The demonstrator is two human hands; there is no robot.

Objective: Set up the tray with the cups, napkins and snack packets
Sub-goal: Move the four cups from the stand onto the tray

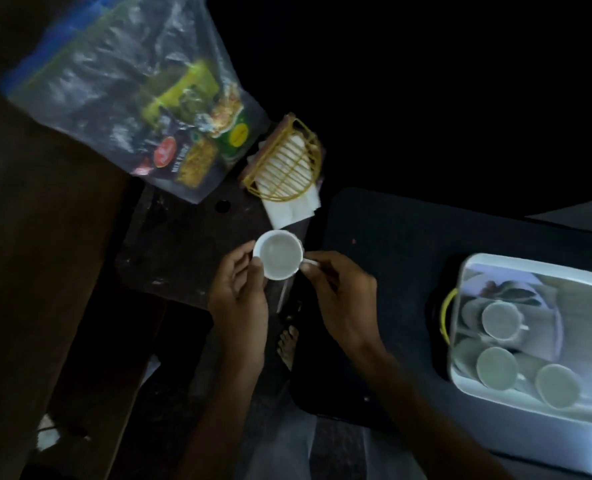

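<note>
A small white cup (278,254), empty and mouth-up, is held above the near edge of a dark, scuffed table (183,244). The left hand (241,299) wraps its fingers against the cup's left wall; the right hand (343,292) pinches the small handle on the cup's right side.

Well apart to the right, a shiny metal tray (516,271) with a yellow handle carries three more white cups, upright, on a dark surface (391,237) — bare room lies between it and the held cup.

Just beyond the held cup, white napkins (293,206) sit under a yellow wire holder (287,157). Left of that, a clear plastic bag (121,88) holds snack packets (187,147).

The surroundings are very dark — details past the table cannot be told.
</note>
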